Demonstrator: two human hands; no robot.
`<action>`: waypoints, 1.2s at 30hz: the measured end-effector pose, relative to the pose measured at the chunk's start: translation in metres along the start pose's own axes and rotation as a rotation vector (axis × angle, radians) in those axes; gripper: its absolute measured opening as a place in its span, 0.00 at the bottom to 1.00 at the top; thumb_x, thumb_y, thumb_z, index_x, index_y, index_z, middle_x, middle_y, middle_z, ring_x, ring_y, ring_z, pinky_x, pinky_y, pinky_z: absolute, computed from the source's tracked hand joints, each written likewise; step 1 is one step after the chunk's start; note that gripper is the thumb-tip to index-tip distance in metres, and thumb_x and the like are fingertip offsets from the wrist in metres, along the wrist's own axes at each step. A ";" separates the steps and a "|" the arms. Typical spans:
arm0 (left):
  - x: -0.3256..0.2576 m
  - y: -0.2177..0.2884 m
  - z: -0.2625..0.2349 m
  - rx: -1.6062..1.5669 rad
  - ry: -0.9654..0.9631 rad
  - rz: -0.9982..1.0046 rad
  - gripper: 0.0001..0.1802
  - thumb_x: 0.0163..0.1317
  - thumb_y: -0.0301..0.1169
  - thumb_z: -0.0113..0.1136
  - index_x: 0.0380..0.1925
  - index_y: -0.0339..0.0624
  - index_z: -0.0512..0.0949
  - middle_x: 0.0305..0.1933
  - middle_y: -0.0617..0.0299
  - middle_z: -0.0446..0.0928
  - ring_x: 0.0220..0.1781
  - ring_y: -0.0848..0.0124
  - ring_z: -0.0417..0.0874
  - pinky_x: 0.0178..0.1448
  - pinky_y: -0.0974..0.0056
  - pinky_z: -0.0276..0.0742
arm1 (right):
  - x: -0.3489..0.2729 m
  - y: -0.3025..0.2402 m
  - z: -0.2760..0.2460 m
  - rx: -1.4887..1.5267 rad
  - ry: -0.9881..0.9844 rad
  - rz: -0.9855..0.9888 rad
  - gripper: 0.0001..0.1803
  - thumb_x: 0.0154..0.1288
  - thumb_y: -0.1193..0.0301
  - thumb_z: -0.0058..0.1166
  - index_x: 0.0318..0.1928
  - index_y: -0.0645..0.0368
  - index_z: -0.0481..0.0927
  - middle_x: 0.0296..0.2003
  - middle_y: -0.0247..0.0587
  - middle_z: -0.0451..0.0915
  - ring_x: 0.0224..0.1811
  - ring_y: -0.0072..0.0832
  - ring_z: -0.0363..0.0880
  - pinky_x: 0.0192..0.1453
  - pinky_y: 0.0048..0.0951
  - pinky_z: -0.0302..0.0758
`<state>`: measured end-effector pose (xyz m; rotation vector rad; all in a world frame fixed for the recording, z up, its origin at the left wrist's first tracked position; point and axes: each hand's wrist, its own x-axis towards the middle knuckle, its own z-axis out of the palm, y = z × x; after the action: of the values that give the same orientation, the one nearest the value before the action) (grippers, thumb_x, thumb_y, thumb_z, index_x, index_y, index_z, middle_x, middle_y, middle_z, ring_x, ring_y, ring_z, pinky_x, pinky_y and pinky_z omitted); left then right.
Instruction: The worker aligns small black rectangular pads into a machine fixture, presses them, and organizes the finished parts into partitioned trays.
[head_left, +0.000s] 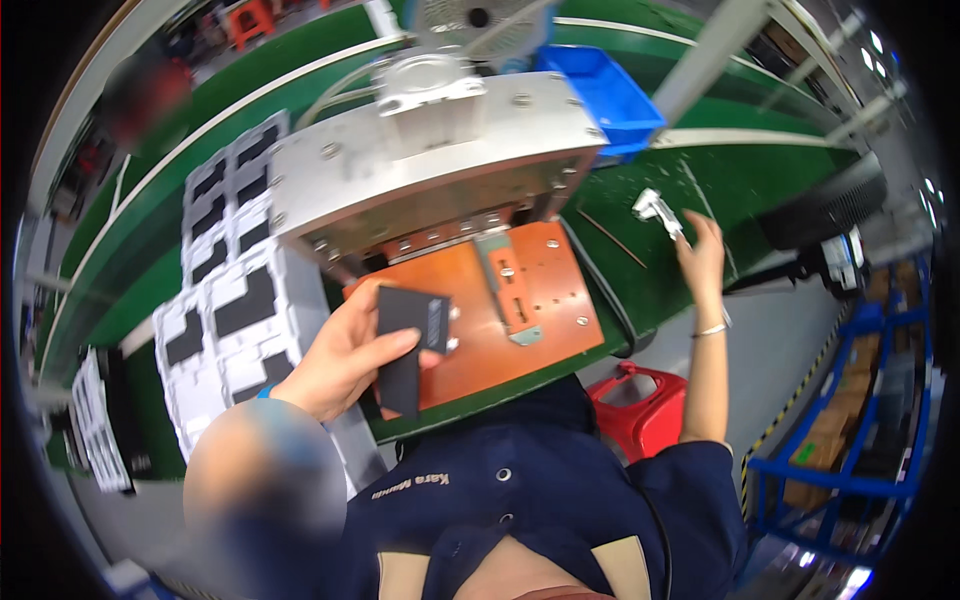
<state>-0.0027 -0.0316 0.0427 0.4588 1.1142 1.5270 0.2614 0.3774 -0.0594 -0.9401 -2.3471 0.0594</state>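
Observation:
My left hand (350, 352) grips a flat black L-shaped plate (403, 378), with the thumb across its front. It is held tilted above the near left part of an orange base plate (465, 372). Off to the right, my right hand (703, 255) reaches over the green bench, its fingers closed at the near end of a white and silver caliper (657, 212). Much of the caliper's near end is hidden by the fingers. A metal press (440, 140) stands over the back of the base plate, which carries a metal-edged slotted block (512, 290).
White trays (205, 375) with several black L-shaped pieces stand on the left. A blue bin (608, 100) sits behind the press. On the bench lies a thin rod (612, 238). A black fan-like object (822, 205) is at right, and a red stool (640, 408) stands below the bench edge.

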 end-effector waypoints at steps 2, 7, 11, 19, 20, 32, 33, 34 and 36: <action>0.014 -0.002 0.005 0.031 0.010 0.014 0.23 0.68 0.24 0.57 0.61 0.38 0.64 0.52 0.56 0.78 0.47 0.69 0.85 0.53 0.65 0.83 | -0.008 0.072 0.006 -0.124 -0.252 0.187 0.27 0.50 0.72 0.62 0.54 0.63 0.79 0.48 0.56 0.78 0.53 0.52 0.77 0.60 0.44 0.74; 0.025 -0.013 0.007 -0.012 0.114 0.017 0.19 0.68 0.28 0.59 0.57 0.38 0.70 0.50 0.55 0.81 0.45 0.69 0.87 0.51 0.65 0.85 | 0.022 0.089 -0.004 -0.150 -0.337 0.157 0.14 0.47 0.73 0.62 0.37 0.62 0.80 0.28 0.45 0.80 0.33 0.42 0.81 0.42 0.37 0.77; 0.031 -0.013 0.001 -0.061 0.161 -0.010 0.16 0.66 0.27 0.62 0.51 0.34 0.71 0.48 0.56 0.80 0.44 0.67 0.87 0.46 0.67 0.86 | 0.025 0.097 0.005 -0.079 -0.312 0.196 0.16 0.48 0.76 0.60 0.41 0.59 0.79 0.23 0.37 0.77 0.26 0.31 0.76 0.35 0.30 0.74; 0.027 -0.016 0.009 -0.036 0.109 0.105 0.12 0.65 0.23 0.60 0.46 0.35 0.71 0.47 0.55 0.81 0.44 0.68 0.86 0.45 0.65 0.88 | 0.002 -0.003 -0.060 0.789 -0.088 0.240 0.29 0.63 0.81 0.55 0.66 0.63 0.71 0.31 0.21 0.68 0.30 0.10 0.61 0.34 0.13 0.57; 0.031 -0.020 0.010 -0.026 0.142 0.117 0.11 0.64 0.24 0.61 0.44 0.36 0.71 0.44 0.54 0.81 0.39 0.69 0.86 0.44 0.64 0.87 | 0.002 -0.029 -0.067 0.769 -0.094 0.186 0.25 0.67 0.78 0.56 0.65 0.63 0.73 0.31 0.21 0.68 0.31 0.10 0.60 0.34 0.14 0.56; 0.041 -0.023 0.009 -0.050 0.137 0.105 0.13 0.65 0.25 0.60 0.47 0.34 0.73 0.42 0.56 0.82 0.36 0.70 0.86 0.37 0.67 0.86 | 0.027 -0.189 -0.057 0.628 -0.078 -0.402 0.27 0.46 0.73 0.74 0.51 0.57 0.85 0.25 0.31 0.71 0.21 0.20 0.60 0.23 0.24 0.58; 0.034 -0.017 0.009 -0.021 0.149 0.099 0.14 0.65 0.24 0.60 0.48 0.33 0.72 0.42 0.56 0.81 0.37 0.70 0.86 0.38 0.67 0.87 | 0.027 -0.196 -0.058 0.628 -0.096 -0.398 0.27 0.45 0.71 0.75 0.51 0.56 0.85 0.25 0.32 0.73 0.21 0.21 0.63 0.23 0.24 0.59; 0.032 -0.012 0.005 -0.019 0.137 0.084 0.14 0.65 0.24 0.60 0.48 0.33 0.72 0.42 0.55 0.81 0.37 0.70 0.86 0.38 0.68 0.86 | 0.028 -0.201 -0.057 0.627 -0.092 -0.426 0.28 0.44 0.71 0.75 0.51 0.56 0.86 0.25 0.32 0.74 0.21 0.21 0.64 0.24 0.24 0.61; 0.030 -0.006 0.002 -0.024 0.108 0.055 0.14 0.65 0.24 0.60 0.49 0.33 0.72 0.43 0.55 0.81 0.37 0.70 0.86 0.38 0.68 0.86 | 0.027 -0.207 -0.054 0.631 -0.093 -0.462 0.28 0.43 0.70 0.76 0.50 0.56 0.86 0.25 0.34 0.76 0.22 0.22 0.68 0.25 0.23 0.63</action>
<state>-0.0067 -0.0038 0.0296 0.3974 1.1739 1.6277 0.1488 0.2309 0.0512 -0.0894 -2.3378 0.6238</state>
